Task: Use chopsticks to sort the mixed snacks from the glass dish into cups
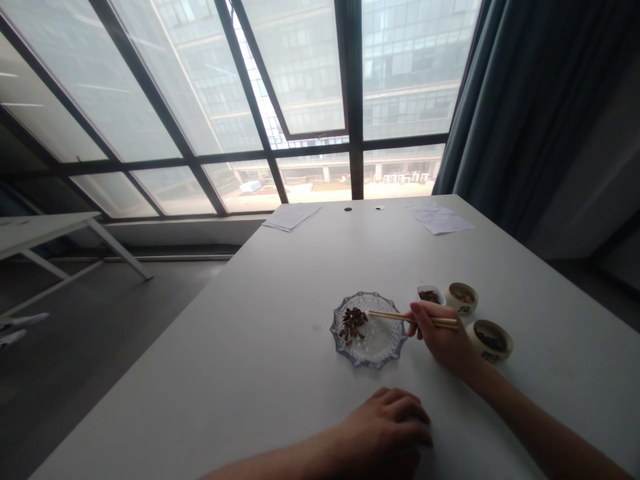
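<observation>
My right hand point(442, 333) is closed around a pair of wooden chopsticks point(395, 316). Their tips reach over a clear glass plate with a scalloped rim point(379, 365), at the edge of a heap of small brown elongated pieces point(353, 323) on its left side. Whether the tips pinch a piece is too small to tell. In front of the plate, my left hand point(385, 427) rests on the table with loosely bent fingers, holding nothing visible. Partly behind my right hand stands a small white dish point(434, 291) with similar brown pieces.
Two cream round bowls, one farther point(463, 298) and one nearer point(493, 340), with dark contents stand right of the plate on the white table point(240, 373). Paper sheets lie at the far left point(293, 217) and far right point(440, 219). Windows and a dark curtain point(505, 120) border the table.
</observation>
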